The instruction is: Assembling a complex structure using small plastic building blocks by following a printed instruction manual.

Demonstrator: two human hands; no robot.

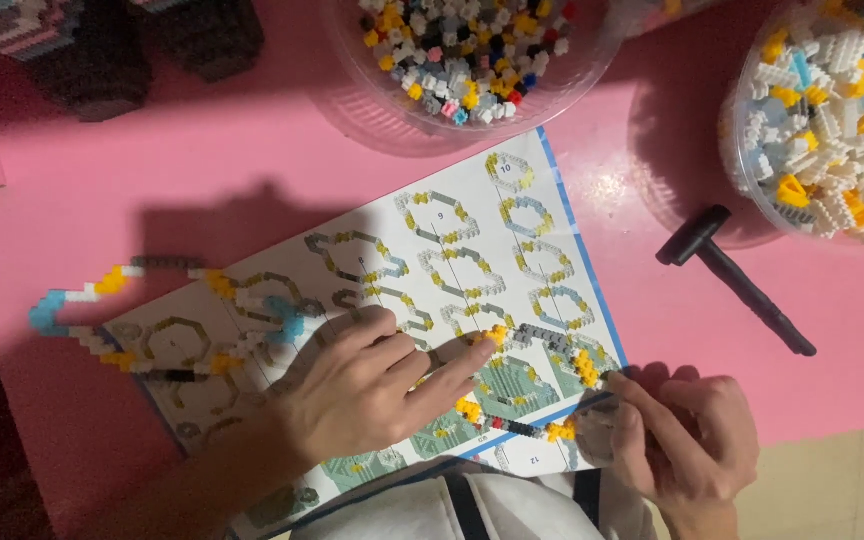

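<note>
Yellow-and-grey brick ring [542,385] lies on the instruction sheet [512,250]: left hand [372,385] presses it flat, fingers spread, while right hand [687,440] pinches its edge (steady both ends, I'd judge).

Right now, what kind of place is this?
Probably a hobby table at home or in a craft room: a pink table, clear tubs of tiny building bricks, and an instruction sheet under both hands.

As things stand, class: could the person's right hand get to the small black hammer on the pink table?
Probably yes. The right hand rests at the instruction sheet's corner, and the black hammer lies just beyond it on bare pink table, with nothing between. The fingers are pinching a brick ring, though.
</note>
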